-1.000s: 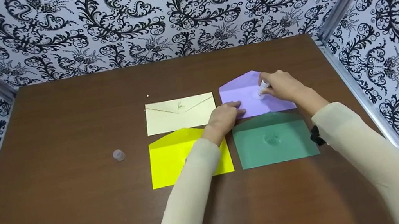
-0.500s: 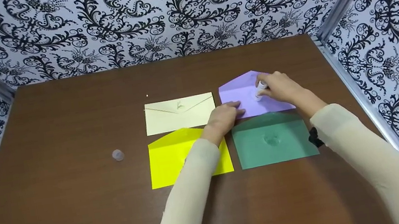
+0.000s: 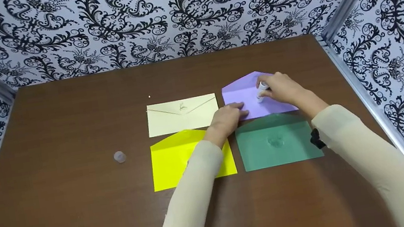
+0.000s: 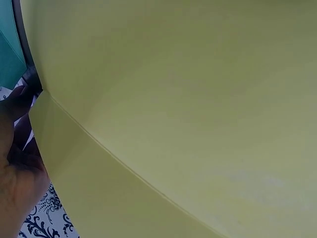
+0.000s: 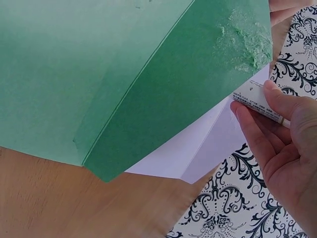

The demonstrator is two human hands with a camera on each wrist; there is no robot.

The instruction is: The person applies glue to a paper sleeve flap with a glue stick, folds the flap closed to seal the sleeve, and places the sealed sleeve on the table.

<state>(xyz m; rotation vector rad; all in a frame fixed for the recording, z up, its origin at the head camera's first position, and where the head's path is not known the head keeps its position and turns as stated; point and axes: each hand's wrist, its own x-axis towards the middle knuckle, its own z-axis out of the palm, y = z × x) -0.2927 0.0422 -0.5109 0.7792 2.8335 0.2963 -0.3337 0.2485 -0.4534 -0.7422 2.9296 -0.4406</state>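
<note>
My right hand grips a white glue stick over the purple envelope, whose flap lies unfolded at the back. Printed text shows on the glue stick in the right wrist view; its tip is hidden there. My left hand rests its fingers on the purple envelope's lower left part. Below lies the green envelope, flap unfolded, with a smeared patch in its middle and whitish clumpy glue on its flap. The yellow envelope lies under my left forearm, its flap also unfolded.
A cream envelope with its flap folded down lies left of the purple one. A small translucent cap stands on the brown table to the left. A tiny white speck lies farther back. Patterned walls enclose the back and sides.
My right hand has slid slightly left with the glue stick over the purple envelope. My left hand stays in place, and the envelopes have not visibly moved.
</note>
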